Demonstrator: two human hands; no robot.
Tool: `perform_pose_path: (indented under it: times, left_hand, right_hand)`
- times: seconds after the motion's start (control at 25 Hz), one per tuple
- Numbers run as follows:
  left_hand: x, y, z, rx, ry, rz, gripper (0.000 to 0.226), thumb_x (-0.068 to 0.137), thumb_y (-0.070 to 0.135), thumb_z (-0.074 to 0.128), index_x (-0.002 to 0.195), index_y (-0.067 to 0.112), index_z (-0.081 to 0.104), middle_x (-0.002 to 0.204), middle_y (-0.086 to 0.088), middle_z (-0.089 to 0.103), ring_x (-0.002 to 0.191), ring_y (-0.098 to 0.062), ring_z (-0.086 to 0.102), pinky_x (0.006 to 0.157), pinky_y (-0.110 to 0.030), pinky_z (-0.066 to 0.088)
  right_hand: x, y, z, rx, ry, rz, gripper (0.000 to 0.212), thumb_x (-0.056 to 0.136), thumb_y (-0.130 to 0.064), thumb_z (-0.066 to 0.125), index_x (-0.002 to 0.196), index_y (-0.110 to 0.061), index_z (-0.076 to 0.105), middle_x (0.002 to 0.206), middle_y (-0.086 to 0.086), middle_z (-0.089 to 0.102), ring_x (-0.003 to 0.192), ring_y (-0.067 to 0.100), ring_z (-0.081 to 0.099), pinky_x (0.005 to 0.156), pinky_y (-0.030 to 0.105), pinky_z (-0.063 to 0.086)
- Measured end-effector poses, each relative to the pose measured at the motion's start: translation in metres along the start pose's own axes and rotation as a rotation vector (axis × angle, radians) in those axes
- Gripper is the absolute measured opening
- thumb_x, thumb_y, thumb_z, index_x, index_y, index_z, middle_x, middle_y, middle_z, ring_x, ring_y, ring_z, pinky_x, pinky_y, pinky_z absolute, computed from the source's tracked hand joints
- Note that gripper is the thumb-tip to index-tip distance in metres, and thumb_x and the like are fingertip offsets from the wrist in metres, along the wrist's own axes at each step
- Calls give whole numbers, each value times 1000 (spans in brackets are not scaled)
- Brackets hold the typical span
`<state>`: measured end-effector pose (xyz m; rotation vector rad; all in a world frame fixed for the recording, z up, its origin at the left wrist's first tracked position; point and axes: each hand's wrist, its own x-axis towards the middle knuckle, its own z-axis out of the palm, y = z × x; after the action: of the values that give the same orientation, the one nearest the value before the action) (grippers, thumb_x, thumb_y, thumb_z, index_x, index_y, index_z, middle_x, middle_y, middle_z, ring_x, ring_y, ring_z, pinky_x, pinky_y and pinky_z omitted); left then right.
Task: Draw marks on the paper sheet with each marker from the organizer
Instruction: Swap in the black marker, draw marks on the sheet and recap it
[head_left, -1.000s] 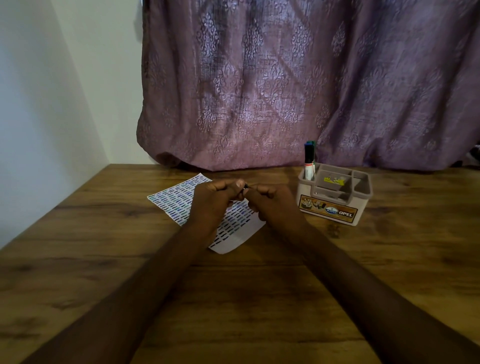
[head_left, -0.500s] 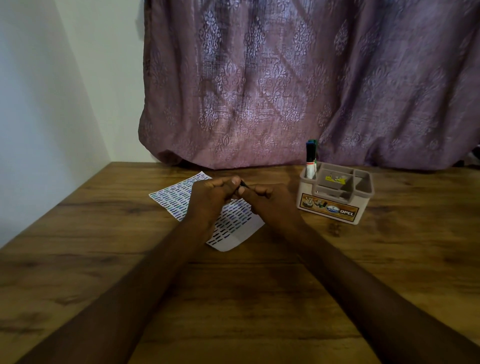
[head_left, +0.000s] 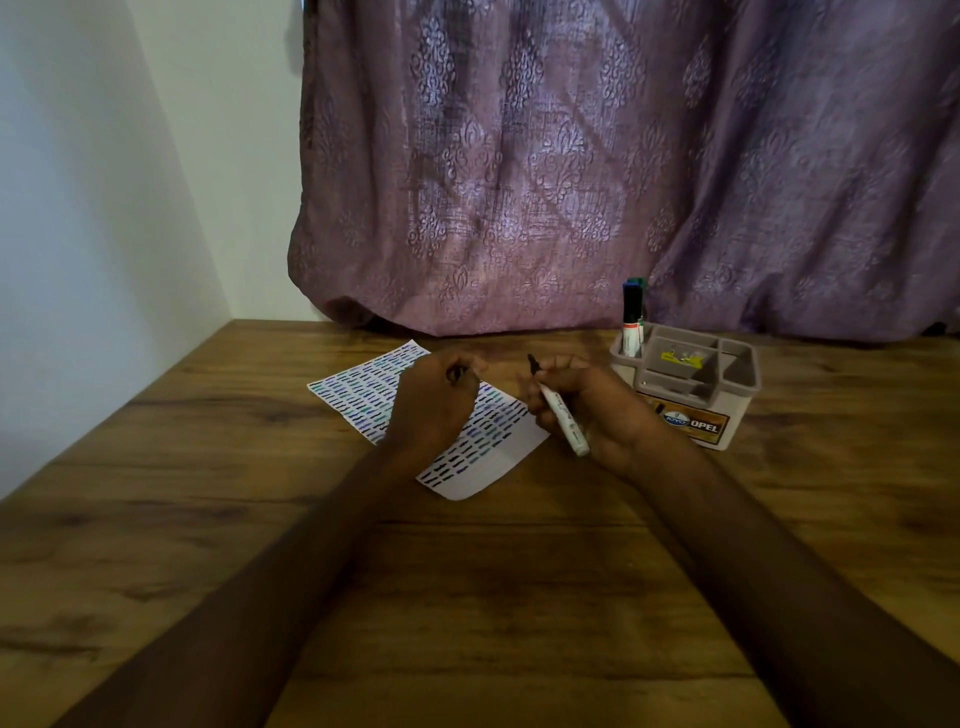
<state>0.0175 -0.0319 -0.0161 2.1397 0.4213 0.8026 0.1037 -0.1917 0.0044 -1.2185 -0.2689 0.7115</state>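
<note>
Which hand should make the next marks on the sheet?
Right. The right hand holds the uncapped marker, tip exposed, beside the paper sheet. The left hand is closed, apparently around the cap, over the sheet.

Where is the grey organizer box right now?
The organizer sits on the wooden table at the right, just beyond the right hand, close to the purple curtain.

Dim room from my feed. Soft light from upper left brightens the wall (head_left: 78, 208); the curtain (head_left: 623, 156) carries a faint sheen. Forearms read nearly black, casting vague shadows on the table (head_left: 156, 519). No glare. Wide-angle bending at edges; detail slightly soft throughout.
</note>
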Motion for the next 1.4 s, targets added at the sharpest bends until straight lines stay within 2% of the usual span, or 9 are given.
perform_pose_path:
  times: [0.12, 0.2, 0.32, 0.44, 0.6, 0.76, 1.0, 1.24, 1.4]
  left_hand:
    - [-1, -4, 1, 117, -98, 111, 25, 102, 11, 49, 113, 8, 72, 108, -8, 71, 92, -15, 62, 82, -27, 46]
    - [0, -8, 0, 202, -164, 156, 27, 102, 9, 46, 112, 11, 71, 109, -9, 67, 94, -15, 59, 80, -26, 42]
    - [2, -15, 1, 347, -275, 177, 28, 102, 14, 44, 113, 17, 70, 113, -9, 64, 104, -20, 59, 85, -31, 45]
    - [3, -18, 2, 430, -319, 154, 22, 102, 29, 52, 114, 21, 69, 115, -8, 62, 106, -22, 58, 84, -33, 46]
    - [5, -22, 1, 482, -323, 119, 28, 96, 41, 63, 118, 25, 66, 120, -6, 59, 110, -21, 55, 87, -33, 42]
    - [4, -22, 0, 450, -305, 127, 28, 95, 41, 64, 117, 25, 67, 118, -5, 61, 108, -22, 56, 84, -33, 41]
    - [3, -20, 0, 436, -311, 118, 29, 94, 41, 66, 118, 25, 67, 116, -7, 62, 108, -26, 57, 87, -38, 45]
    - [4, -22, 0, 425, -305, 123, 30, 94, 41, 66, 118, 24, 67, 107, -3, 60, 102, -21, 56, 81, -34, 42]
    - [4, -22, 0, 416, -309, 133, 29, 93, 41, 67, 118, 24, 67, 112, -5, 64, 99, -19, 55, 80, -33, 40]
  right_hand:
    - [-1, 0, -6, 325, -133, 133, 39, 105, -13, 35, 125, 0, 66, 109, 24, 74, 93, 31, 71, 62, 28, 63]
    - [0, 0, -8, 362, -188, 114, 41, 104, -16, 32, 127, 2, 62, 116, 26, 76, 100, 34, 74, 68, 32, 64]
    - [2, 6, -5, 16, -47, -20, 19, 103, -20, 53, 105, -7, 66, 97, 16, 80, 83, 25, 74, 59, 28, 60]
    - [5, 14, -6, -293, 153, -109, 12, 97, -20, 70, 93, -10, 73, 79, 9, 80, 69, 20, 70, 55, 26, 55]
    - [6, 17, -11, -384, 155, -122, 12, 93, -14, 75, 98, -4, 75, 86, 13, 83, 66, 18, 73, 52, 23, 55]
    - [9, 20, -17, -440, 123, -176, 14, 89, -7, 78, 97, 4, 75, 78, 11, 80, 64, 16, 71, 52, 22, 56]
    - [15, 26, -14, -577, 162, -215, 17, 82, -17, 87, 80, -10, 71, 60, 0, 73, 44, 10, 57, 39, 23, 43]
    - [17, 28, -15, -594, 142, -216, 21, 81, -21, 89, 80, -12, 70, 60, -2, 73, 43, 6, 57, 39, 20, 42]
    - [17, 28, -16, -588, 126, -219, 19, 82, -19, 88, 81, -12, 70, 59, -4, 72, 44, 4, 58, 39, 18, 43]
